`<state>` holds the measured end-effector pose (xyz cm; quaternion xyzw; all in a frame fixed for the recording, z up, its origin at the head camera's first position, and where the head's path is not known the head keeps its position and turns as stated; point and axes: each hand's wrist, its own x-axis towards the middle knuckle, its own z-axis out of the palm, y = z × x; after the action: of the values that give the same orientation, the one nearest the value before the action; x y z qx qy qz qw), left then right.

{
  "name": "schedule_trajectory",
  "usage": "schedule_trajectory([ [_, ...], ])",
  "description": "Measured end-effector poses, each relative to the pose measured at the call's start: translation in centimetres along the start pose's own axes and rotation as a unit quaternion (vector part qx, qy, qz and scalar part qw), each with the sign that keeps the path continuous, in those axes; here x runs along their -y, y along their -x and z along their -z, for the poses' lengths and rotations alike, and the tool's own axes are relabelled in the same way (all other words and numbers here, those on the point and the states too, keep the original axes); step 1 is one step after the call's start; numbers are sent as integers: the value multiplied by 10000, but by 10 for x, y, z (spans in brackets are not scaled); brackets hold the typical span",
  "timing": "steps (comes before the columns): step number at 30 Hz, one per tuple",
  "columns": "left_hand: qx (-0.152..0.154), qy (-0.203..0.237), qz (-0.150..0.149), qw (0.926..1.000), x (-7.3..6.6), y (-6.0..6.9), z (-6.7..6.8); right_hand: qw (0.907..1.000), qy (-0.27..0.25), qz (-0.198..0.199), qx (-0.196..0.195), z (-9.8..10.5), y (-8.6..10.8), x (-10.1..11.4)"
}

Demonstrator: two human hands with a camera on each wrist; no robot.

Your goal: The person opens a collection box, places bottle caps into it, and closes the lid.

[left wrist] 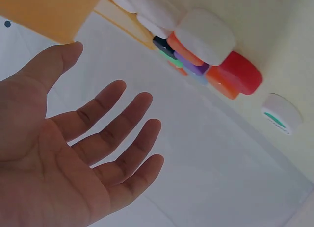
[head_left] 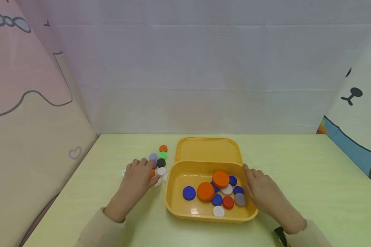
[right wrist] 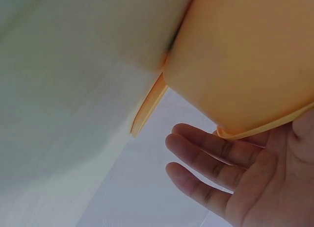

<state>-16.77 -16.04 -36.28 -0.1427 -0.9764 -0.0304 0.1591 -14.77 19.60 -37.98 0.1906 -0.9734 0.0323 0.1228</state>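
Observation:
My left hand [head_left: 136,178] hovers over a cluster of plastic bottle caps left of a yellow box. The left wrist view shows that palm [left wrist: 54,173] with loosely spread fingers and nothing held. Beyond the fingers are a red cap [left wrist: 240,72], a white cap [left wrist: 205,37] and others; my hand hides part of the cluster in the head view. My right hand [head_left: 264,192] rests at the right rim of the yellow box [head_left: 179,215], its fingers relaxed along the outer wall. Inside lie orange caps [head_left: 205,191], blue caps [head_left: 189,193], a red cap [head_left: 228,202] and white caps [head_left: 218,211].
A yellow lid [head_left: 208,149] lies flat behind the box. A black cap [head_left: 161,163], a green cap [head_left: 162,155] and an orange cap [head_left: 163,148] sit left of it on the pale table [head_left: 296,164]. A white curtain [head_left: 210,75] hangs behind.

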Motion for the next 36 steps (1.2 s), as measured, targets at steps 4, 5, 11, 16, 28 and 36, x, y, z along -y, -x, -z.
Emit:
schedule_trajectory([
  [4, 258, -101, 178, 9995, 12, 3, -6, 10000, -3, -11, -2, 1, 0, 0],
  [5, 345, -107, 233, 9991, 14, 3, -7, 10000, -6, -16, 6, 1, 0, 0],
  [11, 870, -218, 533, 9945, 26, 7, -13, 10000, 0, -30, 2, 0, 0, 1],
  [16, 1188, -366, 679, 9899, 30, 8, -15, 10000, 23, -14, -37, 0, 0, 1],
  [28, 1356, -389, 785, 9869, 34, 9, -19, 10000, 28, 13, -76, 0, 1, 0],
  [36, 1115, -349, 519, 9918, 35, 9, -24, 10000, 10, 16, -68, 0, 1, 0],
])
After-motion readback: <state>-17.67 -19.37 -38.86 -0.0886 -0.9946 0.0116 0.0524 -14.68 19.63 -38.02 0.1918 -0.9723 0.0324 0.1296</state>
